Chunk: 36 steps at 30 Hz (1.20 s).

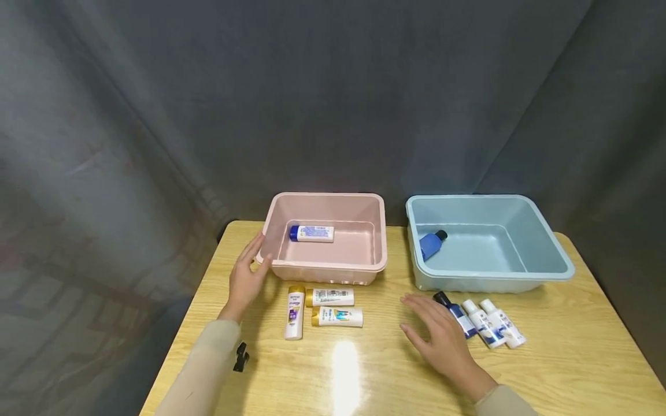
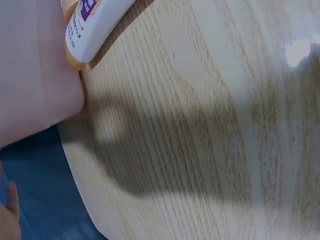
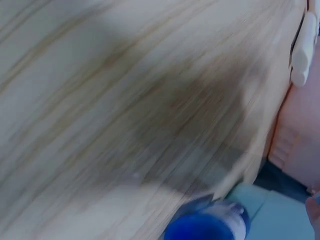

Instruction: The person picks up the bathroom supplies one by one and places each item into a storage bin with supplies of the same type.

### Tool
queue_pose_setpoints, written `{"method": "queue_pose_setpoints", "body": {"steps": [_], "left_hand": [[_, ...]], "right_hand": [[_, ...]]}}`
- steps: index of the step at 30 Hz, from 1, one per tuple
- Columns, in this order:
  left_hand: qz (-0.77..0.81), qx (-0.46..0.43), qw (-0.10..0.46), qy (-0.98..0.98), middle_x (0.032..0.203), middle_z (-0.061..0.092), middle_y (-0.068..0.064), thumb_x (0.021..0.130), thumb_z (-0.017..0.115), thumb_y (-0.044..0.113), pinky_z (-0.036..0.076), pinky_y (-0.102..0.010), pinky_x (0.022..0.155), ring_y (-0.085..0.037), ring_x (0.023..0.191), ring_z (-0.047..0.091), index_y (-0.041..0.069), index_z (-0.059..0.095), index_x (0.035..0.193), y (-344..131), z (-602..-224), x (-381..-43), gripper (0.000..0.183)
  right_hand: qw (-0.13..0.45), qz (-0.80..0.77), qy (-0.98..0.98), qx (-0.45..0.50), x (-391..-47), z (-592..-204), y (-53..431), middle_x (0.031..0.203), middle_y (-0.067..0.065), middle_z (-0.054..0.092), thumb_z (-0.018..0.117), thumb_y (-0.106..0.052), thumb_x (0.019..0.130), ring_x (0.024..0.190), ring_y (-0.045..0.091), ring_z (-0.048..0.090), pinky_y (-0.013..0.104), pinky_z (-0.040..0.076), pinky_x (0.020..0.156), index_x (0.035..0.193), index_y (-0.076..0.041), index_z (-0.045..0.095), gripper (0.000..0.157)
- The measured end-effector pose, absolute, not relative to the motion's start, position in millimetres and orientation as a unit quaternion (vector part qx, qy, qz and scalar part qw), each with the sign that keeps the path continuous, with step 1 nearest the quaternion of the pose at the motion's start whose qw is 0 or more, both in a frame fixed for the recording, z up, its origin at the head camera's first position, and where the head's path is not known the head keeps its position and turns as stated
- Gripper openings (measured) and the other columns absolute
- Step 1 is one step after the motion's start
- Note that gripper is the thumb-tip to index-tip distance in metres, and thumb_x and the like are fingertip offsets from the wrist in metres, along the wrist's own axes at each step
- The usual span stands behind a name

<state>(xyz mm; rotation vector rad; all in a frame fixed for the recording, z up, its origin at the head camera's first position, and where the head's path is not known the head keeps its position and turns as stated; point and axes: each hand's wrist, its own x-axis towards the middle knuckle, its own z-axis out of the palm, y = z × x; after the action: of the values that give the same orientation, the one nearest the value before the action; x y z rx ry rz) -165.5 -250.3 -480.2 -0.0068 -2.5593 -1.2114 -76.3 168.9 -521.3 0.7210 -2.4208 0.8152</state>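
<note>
My left hand point(image 1: 245, 287) is at the front left corner of the pink bin point(image 1: 328, 267), fingers extended and holding nothing; whether it touches the rim I cannot tell. A white bottle with a blue cap point(image 1: 314, 233) lies in that bin. Three white bottles with gold caps lie before it: one lengthwise point(image 1: 294, 315) and two crosswise, a rear one point(image 1: 333, 297) and a front one point(image 1: 340, 316). My right hand point(image 1: 442, 341) hovers with spread fingers, empty, left of a dark blue bottle point(image 1: 460, 318). Beside that lie two white bottles point(image 1: 485, 326) point(image 1: 504, 325).
The light blue bin point(image 1: 494, 274) stands at the back right, with a blue black-capped bottle point(image 1: 432, 245) at its left. A small black clip point(image 1: 241, 357) lies near the left sleeve. Dark grey curtain point(image 1: 333, 104) hangs behind the wooden table point(image 1: 380, 370).
</note>
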Motion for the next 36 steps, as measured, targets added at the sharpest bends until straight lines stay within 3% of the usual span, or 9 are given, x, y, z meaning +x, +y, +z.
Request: {"method": "queue_pose_setpoints", "body": {"steps": [5, 11, 18, 25, 36], "left_hand": [[-0.422, 0.002, 0.149, -0.894, 0.156, 0.039, 0.003, 0.097, 0.064, 0.019, 0.033, -0.048, 0.113, -0.026, 0.144, 0.033, 0.017, 0.046, 0.149, -249, -480, -165, 0.055], [-0.419, -0.003, 0.16, -0.894, 0.156, 0.038, 0.003, 0.097, 0.063, 0.015, 0.036, -0.049, 0.11, -0.026, 0.144, 0.034, 0.017, 0.046, 0.15, -249, -485, -166, 0.055], [-0.419, -0.015, 0.189, -0.888, 0.155, 0.04, 0.004, 0.097, 0.063, 0.013, 0.04, -0.049, 0.107, -0.026, 0.142, 0.036, 0.018, 0.047, 0.149, -248, -492, -168, 0.055], [-0.42, -0.013, 0.185, -0.888, 0.155, 0.04, 0.005, 0.097, 0.063, 0.017, 0.041, -0.048, 0.106, -0.025, 0.141, 0.037, 0.018, 0.047, 0.149, -245, -489, -167, 0.054], [-0.426, -0.004, 0.182, -0.886, 0.154, 0.041, 0.006, 0.097, 0.064, 0.019, 0.041, -0.047, 0.106, -0.024, 0.141, 0.038, 0.018, 0.049, 0.148, -245, -486, -165, 0.053]], "right_hand": [[0.235, 0.303, -0.883, 0.272, -78, -524, 157, 0.129, 0.009, 0.064, 0.053, -0.051, 0.098, 0.119, 0.03, 0.057, 0.023, 0.023, 0.115, 0.131, -0.012, 0.063, 0.052], [0.22, 0.305, -0.886, 0.272, -79, -524, 144, 0.128, 0.004, 0.065, 0.065, -0.041, 0.093, 0.116, 0.028, 0.06, 0.038, 0.04, 0.104, 0.129, -0.013, 0.064, 0.045], [0.185, 0.304, -0.898, 0.258, -75, -524, 127, 0.124, 0.006, 0.067, 0.077, -0.029, 0.083, 0.115, 0.024, 0.061, 0.045, 0.049, 0.095, 0.125, -0.013, 0.067, 0.046], [0.175, 0.311, -0.896, 0.265, -76, -525, 113, 0.123, 0.005, 0.067, 0.076, -0.029, 0.084, 0.113, 0.023, 0.062, 0.047, 0.052, 0.092, 0.123, -0.013, 0.067, 0.043], [0.115, 0.319, -0.895, 0.289, -80, -516, 87, 0.126, 0.003, 0.066, 0.076, -0.031, 0.086, 0.117, 0.023, 0.06, 0.047, 0.048, 0.099, 0.126, -0.016, 0.068, 0.043]]}}
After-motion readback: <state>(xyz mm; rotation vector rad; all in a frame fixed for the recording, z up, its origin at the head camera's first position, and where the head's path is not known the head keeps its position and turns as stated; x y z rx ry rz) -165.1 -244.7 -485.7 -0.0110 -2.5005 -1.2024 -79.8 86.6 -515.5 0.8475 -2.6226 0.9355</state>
